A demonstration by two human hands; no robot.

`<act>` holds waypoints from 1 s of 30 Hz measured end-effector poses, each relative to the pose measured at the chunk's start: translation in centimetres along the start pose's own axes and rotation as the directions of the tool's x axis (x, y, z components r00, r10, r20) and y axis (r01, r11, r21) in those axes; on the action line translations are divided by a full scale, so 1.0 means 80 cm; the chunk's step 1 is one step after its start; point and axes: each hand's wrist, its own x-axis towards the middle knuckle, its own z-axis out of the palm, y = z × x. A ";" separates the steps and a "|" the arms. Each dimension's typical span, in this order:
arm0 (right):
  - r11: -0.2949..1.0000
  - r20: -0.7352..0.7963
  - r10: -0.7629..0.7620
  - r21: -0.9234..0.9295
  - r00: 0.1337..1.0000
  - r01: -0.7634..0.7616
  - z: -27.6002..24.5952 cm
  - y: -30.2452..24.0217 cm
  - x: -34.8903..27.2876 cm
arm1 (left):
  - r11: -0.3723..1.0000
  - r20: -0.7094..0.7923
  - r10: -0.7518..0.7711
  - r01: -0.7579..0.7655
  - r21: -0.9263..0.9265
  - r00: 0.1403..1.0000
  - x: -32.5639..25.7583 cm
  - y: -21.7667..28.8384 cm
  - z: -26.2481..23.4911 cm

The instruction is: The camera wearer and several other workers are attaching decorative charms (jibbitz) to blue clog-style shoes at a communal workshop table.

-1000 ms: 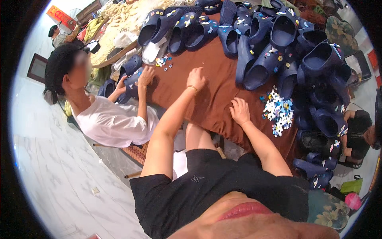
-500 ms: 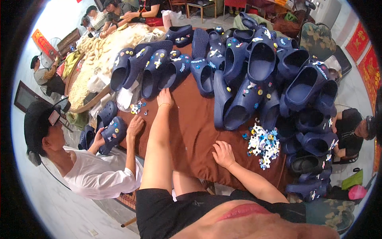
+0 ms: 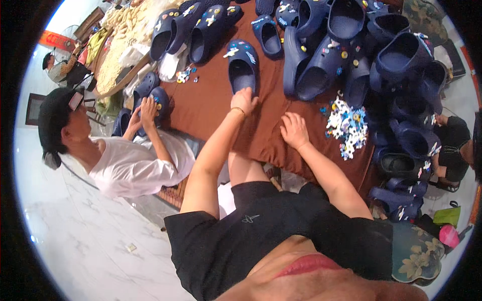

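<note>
My left hand (image 3: 244, 100) grips the heel of a navy blue clog (image 3: 243, 66) decorated with small charms, lying on the brown cloth-covered table (image 3: 211, 108). My right hand (image 3: 294, 130) rests flat on the cloth with its fingers apart, just left of a heap of small colourful charms (image 3: 347, 126). A large pile of navy clogs (image 3: 361, 55) fills the table beyond and to the right of both hands.
A person in a white shirt and black cap (image 3: 100, 150) sits at my left, both hands on a navy clog (image 3: 153, 103). A few loose charms (image 3: 184, 75) lie near them. More clogs (image 3: 401, 200) spill to the floor at right. Another person (image 3: 57, 67) sits far left.
The view has dropped closer to the table. My left hand has pulled back from its far reach with a navy clog in its grip. My right hand stays flat on the cloth.
</note>
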 end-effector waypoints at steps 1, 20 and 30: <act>1.000 -0.018 -0.009 0.003 1.000 0.009 0.002 -0.002 -0.001 | 0.999 0.006 0.009 -0.008 -0.049 1.000 -0.031 0.006 -0.003; 0.957 -0.007 -0.279 0.081 0.960 0.279 -0.027 -0.026 0.003 | 0.953 0.289 0.210 -0.262 0.152 0.934 -0.109 0.078 0.052; 0.929 0.021 -0.354 0.118 0.935 0.350 -0.083 -0.009 -0.049 | 0.953 0.430 0.295 -0.297 -0.063 0.853 -0.161 0.139 0.033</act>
